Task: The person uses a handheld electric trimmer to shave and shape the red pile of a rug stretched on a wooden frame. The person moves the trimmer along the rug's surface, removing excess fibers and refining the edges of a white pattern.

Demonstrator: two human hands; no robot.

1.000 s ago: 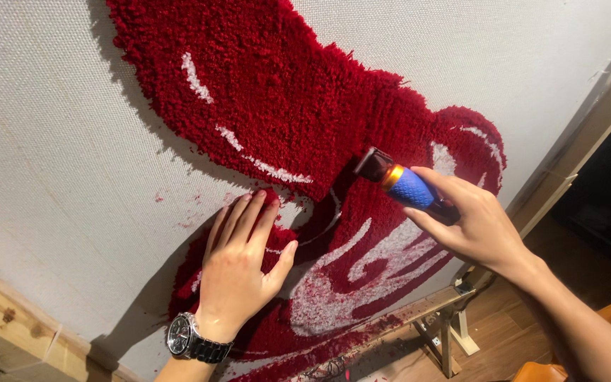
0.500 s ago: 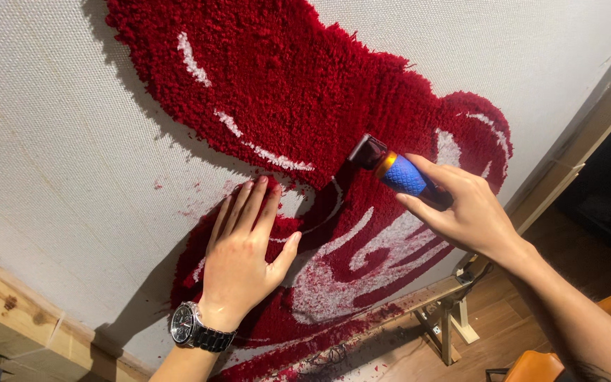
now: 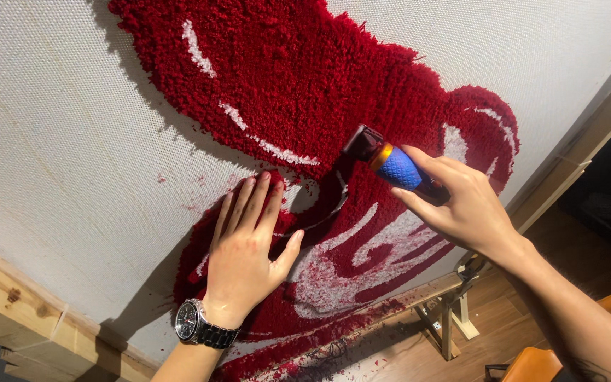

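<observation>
While the left hand (image 3: 245,258) lies flat with fingers spread on the red tufted rug (image 3: 305,92), gripping nothing, the right hand (image 3: 461,209) is clenched around the blue handle of a trimmer (image 3: 390,164). Its dark head sits at about 10 o'clock from the right hand, nose pressed into the pile near the middle of the rug, just beside a thin white line in the design. The left hand's fingertips (image 3: 263,180) point toward 12 o'clock, close to the tool's head but apart from it.

The rug looks soft and shaggy, giving under the palm, and it is stretched on pale backing cloth (image 3: 72,141) held in a wooden frame (image 3: 15,311) at 7 o'clock, so it should stay taut. The trimmer looks light and rigid, easy in one hand; its textured blue grip is the place to hold, well back from the cutting end. Red fluff lies loose on the cloth and the floor (image 3: 404,357) below.
</observation>
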